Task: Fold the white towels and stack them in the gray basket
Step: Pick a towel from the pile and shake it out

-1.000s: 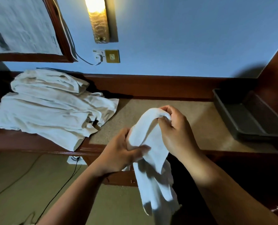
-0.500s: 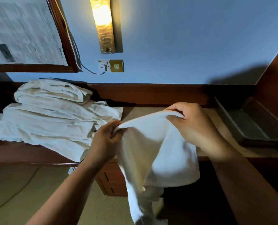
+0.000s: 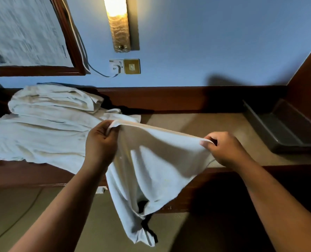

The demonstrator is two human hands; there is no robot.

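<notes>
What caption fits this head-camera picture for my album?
Left hand and right hand hold a white towel spread open between towel pile and gray basket.

We tag this as a hotel-style guest room or bedroom. The blue wall (image 3: pixel 205 42) has a lit wall lamp (image 3: pixel 117 24) and a brass switch plate (image 3: pixel 131 66) just beside a socket (image 3: pixel 116 66) with a cable plugged in. A dark wood frame (image 3: pixel 73 33) hangs upper left. A built-in dark wood counter (image 3: pixel 196 124) with a beige top stands over a carpeted floor (image 3: pixel 42 215). A heap of white towels (image 3: pixel 42 128) lies on the counter, and a gray basket (image 3: pixel 278 131) sits at its right end.
</notes>
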